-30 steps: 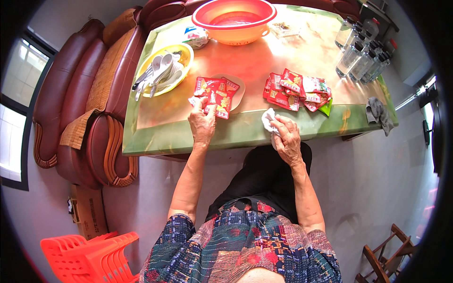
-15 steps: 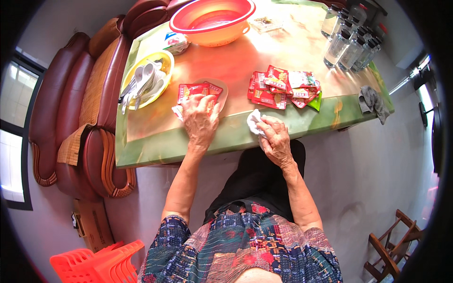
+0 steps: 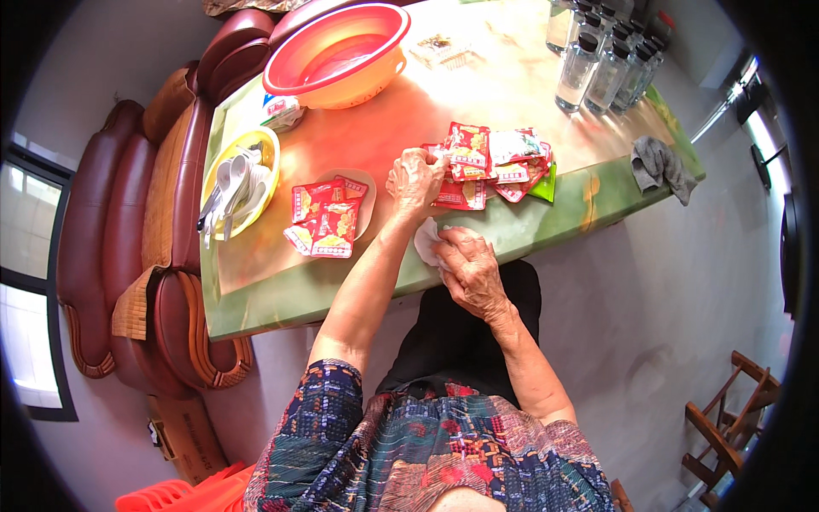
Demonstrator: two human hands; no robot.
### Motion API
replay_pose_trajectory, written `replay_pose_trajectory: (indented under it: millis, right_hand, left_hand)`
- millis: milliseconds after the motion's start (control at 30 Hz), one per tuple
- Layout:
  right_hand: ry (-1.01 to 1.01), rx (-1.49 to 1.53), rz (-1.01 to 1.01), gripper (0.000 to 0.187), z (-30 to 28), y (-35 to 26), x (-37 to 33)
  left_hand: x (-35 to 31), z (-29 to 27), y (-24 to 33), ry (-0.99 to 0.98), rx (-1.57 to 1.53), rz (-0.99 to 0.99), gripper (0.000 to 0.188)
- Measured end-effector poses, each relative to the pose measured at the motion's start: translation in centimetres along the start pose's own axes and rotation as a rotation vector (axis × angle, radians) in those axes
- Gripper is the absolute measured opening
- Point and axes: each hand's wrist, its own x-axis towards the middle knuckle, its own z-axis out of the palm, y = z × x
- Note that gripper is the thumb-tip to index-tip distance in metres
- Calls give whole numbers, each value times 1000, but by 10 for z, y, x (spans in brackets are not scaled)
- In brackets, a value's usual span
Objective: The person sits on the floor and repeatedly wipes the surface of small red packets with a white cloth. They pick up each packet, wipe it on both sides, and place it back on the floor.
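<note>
My left hand (image 3: 415,181) reaches across to a pile of small red food packets (image 3: 467,154), its fingers closed on the edge of a packet at the pile's left side. The fingertips are partly hidden. Closer to me, my right hand (image 3: 471,269) grips a crumpled white cloth (image 3: 427,244) at the table's front edge. To the left, several red packets (image 3: 333,229) lie on and over a pinkish plate (image 3: 364,198), with no hand on them. A green packet (image 3: 543,183) sticks out at the right of the pile.
A red and orange basin (image 3: 341,64) stands at the back. On the left is a yellow bowl (image 3: 270,162) of spoons, beside a small plastic package (image 3: 283,112). Black-capped glass bottles (image 3: 577,72) crowd the far right. A grey rag (image 3: 659,166) hangs over the table (image 3: 546,224) edge.
My left hand has left the packets on the plate and moved right to the pile. A red packet now shows at the plate's near side. My right hand still holds the white cloth.
</note>
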Motion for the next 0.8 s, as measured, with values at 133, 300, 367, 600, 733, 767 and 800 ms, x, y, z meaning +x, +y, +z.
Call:
replay_pose_trajectory:
  millis: [133,300,367,600,733,767,800]
  right_hand:
    - [17,-8,-6,40,0,1,0]
    - [17,3,2,39,-1,0,2]
    - [25,-4,-10,38,1,0,1]
    - [24,-22,-11,39,0,0,-1]
    - [29,-44,-17,41,2,1,-2]
    - [34,-51,-19,41,2,0,-1]
    - [44,-40,-28,41,4,1,-2]
  left_hand:
    - [3,6,-3,102,8,95,47]
    - [9,14,17,195,284,489,57]
    - [7,28,14,110,334,648,59]
    - [-20,31,-14,163,359,799,53]
    - [-31,8,-24,160,367,821,39]
    - [-34,3,-27,153,375,821,36]
    - [-37,-1,-30,184,381,839,25]
